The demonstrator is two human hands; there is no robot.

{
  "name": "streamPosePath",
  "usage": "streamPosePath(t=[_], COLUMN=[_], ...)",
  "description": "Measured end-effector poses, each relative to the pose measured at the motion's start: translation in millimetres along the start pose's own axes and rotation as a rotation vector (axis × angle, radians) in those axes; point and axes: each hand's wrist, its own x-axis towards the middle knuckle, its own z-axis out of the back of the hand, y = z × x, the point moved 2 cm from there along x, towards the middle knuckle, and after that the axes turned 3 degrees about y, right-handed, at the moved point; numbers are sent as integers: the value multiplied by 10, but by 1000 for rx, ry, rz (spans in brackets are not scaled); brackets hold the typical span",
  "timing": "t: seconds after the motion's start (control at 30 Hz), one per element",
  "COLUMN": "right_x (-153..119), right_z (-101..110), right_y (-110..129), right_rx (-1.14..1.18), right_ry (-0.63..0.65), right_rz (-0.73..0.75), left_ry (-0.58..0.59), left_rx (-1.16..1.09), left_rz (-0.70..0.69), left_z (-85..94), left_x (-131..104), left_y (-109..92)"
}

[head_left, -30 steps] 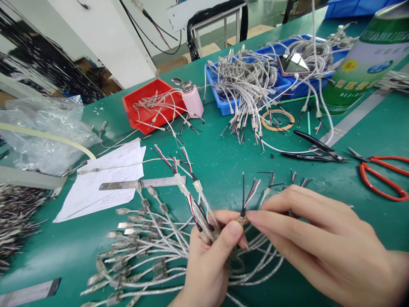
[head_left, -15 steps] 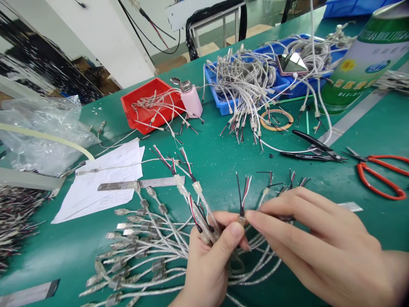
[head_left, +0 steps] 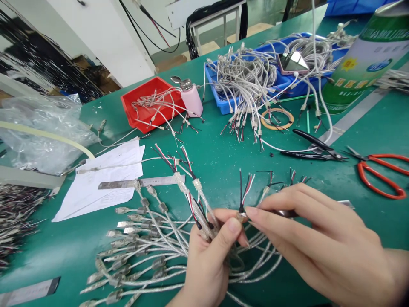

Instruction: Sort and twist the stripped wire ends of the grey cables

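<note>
My left hand (head_left: 212, 256) is closed around several clear-jacketed USB cables (head_left: 200, 200), their stripped ends pointing up. One cable end (head_left: 242, 215) is pinched between its thumb and forefinger. Thin black, red and white wires (head_left: 245, 189) fan upward from that end. My right hand (head_left: 319, 230) is closed, with its fingertips against the base of these wires. A slim metal tool (head_left: 286, 213) shows between its fingers; the tip is hidden. USB plugs (head_left: 123, 224) of the cables lie spread on the table to the left.
A red tray (head_left: 128, 108) and a blue tray (head_left: 225, 106) hold cables on the green table (head_left: 220, 155). Around them are a pink pump bottle (head_left: 192, 102), black cutters (head_left: 315, 147), red-handled scissors (head_left: 380, 175), a steel ruler (head_left: 153, 182), papers (head_left: 105, 187) and a green can (head_left: 354, 64).
The fingertips of my right hand and the metal tool have shifted slightly at the pinched cable end. The wires now stand a little more upright. Both hands keep their grip.
</note>
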Motion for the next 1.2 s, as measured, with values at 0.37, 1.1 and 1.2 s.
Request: streamPosePath(t=[0.37, 1.1, 1.2], right_x=[-19, -36, -27], right_z=[14, -21, -7], right_y=[-25, 16, 11], right_rx=[98, 1, 55], right_ry=[49, 2, -2], right_rz=[-10, -29, -31], left_ry=[21, 6, 2], left_rx=[-2, -9, -12], left_rz=[-24, -16, -16], left_z=[-1, -7, -5], left_x=[6, 7, 6], left_y=[-21, 19, 18])
